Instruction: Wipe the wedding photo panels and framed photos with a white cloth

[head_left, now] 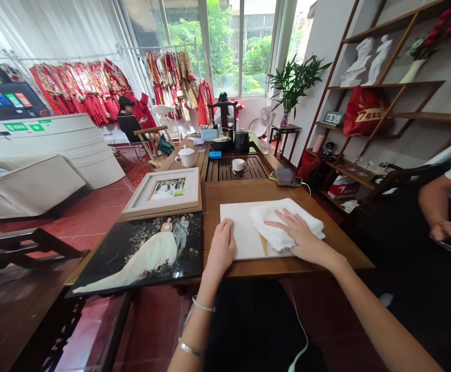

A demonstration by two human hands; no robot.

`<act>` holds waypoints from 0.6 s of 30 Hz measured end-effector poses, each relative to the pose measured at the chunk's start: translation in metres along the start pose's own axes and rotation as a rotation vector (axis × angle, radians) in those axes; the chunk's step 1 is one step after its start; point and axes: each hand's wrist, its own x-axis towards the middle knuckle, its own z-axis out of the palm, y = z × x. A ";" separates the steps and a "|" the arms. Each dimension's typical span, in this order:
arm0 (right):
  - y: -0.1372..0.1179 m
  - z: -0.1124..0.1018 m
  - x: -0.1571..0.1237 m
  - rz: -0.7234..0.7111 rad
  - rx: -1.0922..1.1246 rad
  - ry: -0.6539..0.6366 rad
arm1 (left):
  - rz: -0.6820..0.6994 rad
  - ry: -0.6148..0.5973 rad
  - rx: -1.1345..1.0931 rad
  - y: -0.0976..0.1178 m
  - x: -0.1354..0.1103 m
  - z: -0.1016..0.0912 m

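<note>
A flat white board or frame back [241, 232] lies on the wooden table [326, 243] in front of me. My left hand [221, 245] rests on its left edge, fingers together and curled down over it. My right hand [299, 235] lies flat, fingers stretched, on a folded white cloth [287, 219] that covers the board's right part. A thin yellow strip [263, 244] shows beside the cloth. To the left lie a large dark wedding photo print [140, 250] and a light framed photo [165, 191].
Farther along the table are a tea tray with a white cup [238, 164], a teapot [186, 155], a black kettle [241, 139] and a phone [286, 176]. Another person's arm [438, 206] is at the right by wooden shelves. Red garments hang on racks at the back.
</note>
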 end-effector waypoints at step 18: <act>-0.017 0.002 0.050 -0.113 0.063 -0.055 | 0.004 0.002 -0.013 0.001 -0.001 0.000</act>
